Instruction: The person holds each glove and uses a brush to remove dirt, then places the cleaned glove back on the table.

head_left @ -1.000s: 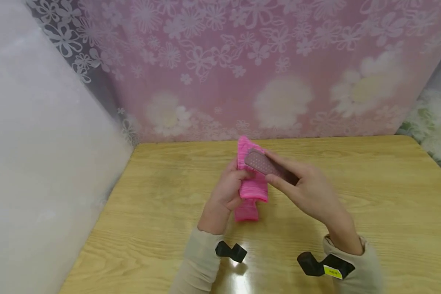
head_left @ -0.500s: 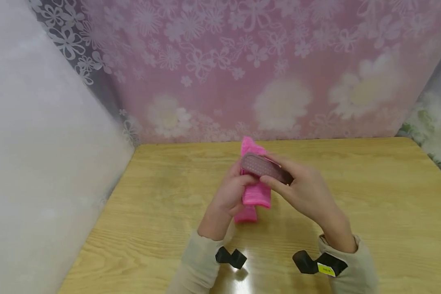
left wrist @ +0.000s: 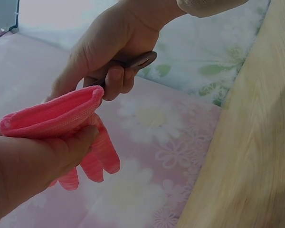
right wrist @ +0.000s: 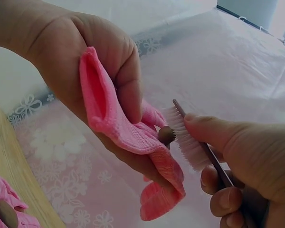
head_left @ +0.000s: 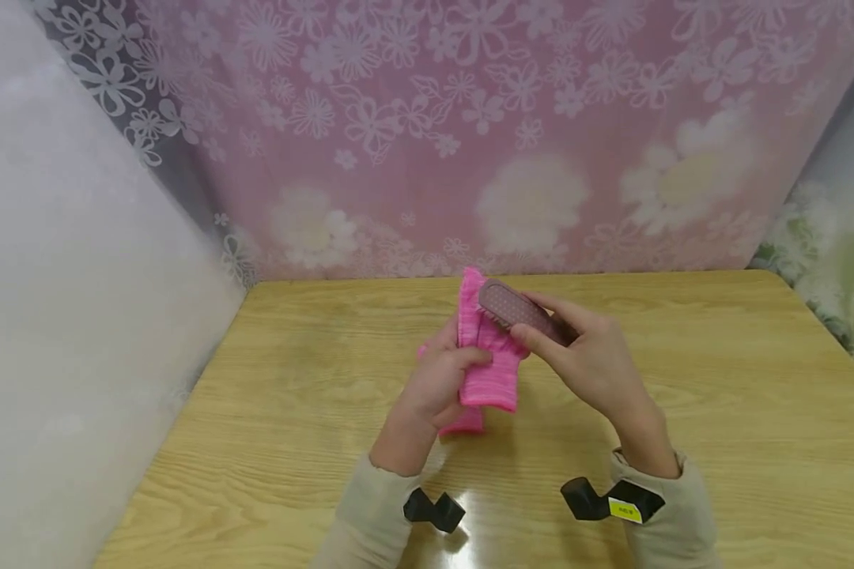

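A pink knitted glove (head_left: pixel 489 387) is gripped in my left hand (head_left: pixel 432 383), thumb pressed on its front. In the left wrist view its cuff gapes toward the camera and its fingers hang down. My right hand (head_left: pixel 601 359) holds a brown-mauve brush (head_left: pixel 515 307) by its handle, with the dotted back facing up. White bristles (right wrist: pixel 186 145) point toward the glove, their tips right by a brown oval patch (right wrist: pixel 166 135) in the right wrist view. A second pink glove (head_left: pixel 464 420) lies on the table below the left hand, partly hidden by it.
The wood-grain table (head_left: pixel 292 411) spans the area under both hands. A pink floral sheet (head_left: pixel 406 182) stands along its back edge, and a whitish sheet (head_left: pixel 92 316) rises at the left. Black wrist cameras (head_left: pixel 434 510) sit on both sleeves.
The brush goes down and left over the glove, then back up and right, so its bristles show now. The held glove tilts and shifts slightly; both hands keep their holds.
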A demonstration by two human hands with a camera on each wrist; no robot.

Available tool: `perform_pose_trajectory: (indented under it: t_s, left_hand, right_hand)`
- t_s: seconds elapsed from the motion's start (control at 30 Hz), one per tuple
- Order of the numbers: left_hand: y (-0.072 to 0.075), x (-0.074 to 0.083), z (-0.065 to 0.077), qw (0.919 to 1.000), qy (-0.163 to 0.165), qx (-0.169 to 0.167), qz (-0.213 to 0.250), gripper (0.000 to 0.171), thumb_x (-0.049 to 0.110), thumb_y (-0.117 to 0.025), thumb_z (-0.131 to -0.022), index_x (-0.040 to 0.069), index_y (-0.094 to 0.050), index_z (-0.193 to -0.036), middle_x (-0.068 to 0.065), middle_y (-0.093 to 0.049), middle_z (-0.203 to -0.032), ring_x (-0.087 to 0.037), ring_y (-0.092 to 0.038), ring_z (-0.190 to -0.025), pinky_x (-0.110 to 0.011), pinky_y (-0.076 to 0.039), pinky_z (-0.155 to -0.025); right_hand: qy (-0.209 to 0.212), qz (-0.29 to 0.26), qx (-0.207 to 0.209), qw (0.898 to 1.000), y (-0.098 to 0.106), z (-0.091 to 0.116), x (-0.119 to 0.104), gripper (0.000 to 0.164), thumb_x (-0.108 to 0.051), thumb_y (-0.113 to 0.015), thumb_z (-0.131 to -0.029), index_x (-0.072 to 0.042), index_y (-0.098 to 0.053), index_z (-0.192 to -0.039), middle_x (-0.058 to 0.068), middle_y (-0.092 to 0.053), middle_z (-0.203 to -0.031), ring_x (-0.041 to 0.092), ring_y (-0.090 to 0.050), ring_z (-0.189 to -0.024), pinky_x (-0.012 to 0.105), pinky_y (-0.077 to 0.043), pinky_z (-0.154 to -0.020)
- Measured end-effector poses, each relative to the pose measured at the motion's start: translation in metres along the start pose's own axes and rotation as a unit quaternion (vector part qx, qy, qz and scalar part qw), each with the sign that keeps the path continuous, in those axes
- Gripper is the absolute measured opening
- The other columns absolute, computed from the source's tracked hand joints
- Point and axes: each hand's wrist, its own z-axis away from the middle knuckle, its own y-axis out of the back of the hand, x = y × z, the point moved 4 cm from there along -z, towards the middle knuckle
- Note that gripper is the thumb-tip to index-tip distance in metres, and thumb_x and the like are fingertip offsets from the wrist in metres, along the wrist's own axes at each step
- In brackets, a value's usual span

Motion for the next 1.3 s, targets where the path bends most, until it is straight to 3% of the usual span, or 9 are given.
perform_pose_trajectory:
  t_s: [0.27, 0.4, 0.7, 0.93, 1.3]
  left_hand:
    - [0.004, -0.011, -0.005, 0.9987, 0.038, 0.021, 0.025, 0.062, -0.008, -0.042, -0.092, 0.009, -0.033, -0.151, -0.015, -0.055, -0.132, -0.016, -0.061, -0.105, -0.027, -0.055, -0.086]
    - [0.004, -0.011, -0.008, 0.9980, 0.041, 0.020, 0.044, 0.056, -0.009, -0.041, -0.091, 0.003, -0.036, -0.146, -0.011, -0.057, -0.123, -0.017, -0.061, -0.106, -0.028, -0.056, -0.085]
    - [0.007, -0.012, -0.007, 0.9968, 0.050, 0.018, 0.059, 0.061, -0.010, -0.041, -0.090, 0.005, -0.034, -0.149, -0.015, -0.054, -0.132, -0.022, -0.059, -0.116, -0.031, -0.054, -0.092]
    - [0.006, -0.008, -0.005, 0.9965, 0.053, 0.002, 0.065, 0.063, -0.010, -0.040, -0.091, 0.007, -0.031, -0.152, -0.019, -0.049, -0.140, -0.027, -0.053, -0.126, -0.031, -0.053, -0.094]
    - [0.006, -0.001, -0.002, 0.9969, 0.042, 0.005, 0.067, 0.055, -0.011, -0.040, -0.090, 0.004, -0.036, -0.144, -0.011, -0.055, -0.122, -0.018, -0.060, -0.104, -0.027, -0.055, -0.080]
  right_hand:
    - [-0.040, 0.009, -0.011, 0.999, 0.000, -0.002, 0.013, 0.043, -0.025, -0.074, -0.091, -0.009, -0.065, -0.130, 0.015, -0.072, -0.098, 0.018, -0.063, -0.071, 0.022, -0.050, -0.057]
    - [-0.058, 0.007, -0.016, 0.998, 0.000, -0.003, 0.017, 0.044, -0.027, -0.073, -0.091, -0.009, -0.064, -0.131, 0.013, -0.071, -0.090, 0.017, -0.059, -0.067, 0.023, -0.047, -0.055]
    - [-0.080, 0.014, -0.025, 0.996, -0.001, -0.002, 0.026, 0.044, -0.031, -0.069, -0.094, -0.008, -0.063, -0.131, 0.010, -0.065, -0.078, 0.016, -0.053, -0.061, 0.025, -0.043, -0.052]
    - [-0.088, 0.020, -0.026, 0.996, 0.001, -0.002, 0.033, 0.045, -0.032, -0.068, -0.094, -0.008, -0.063, -0.132, 0.011, -0.068, -0.082, 0.015, -0.056, -0.063, 0.026, -0.043, -0.051]
    - [-0.119, 0.095, -0.008, 0.988, 0.013, -0.001, 0.053, 0.050, -0.040, -0.066, -0.095, -0.005, -0.062, -0.130, 0.019, -0.069, -0.085, 0.018, -0.052, -0.057, 0.028, -0.040, -0.047]
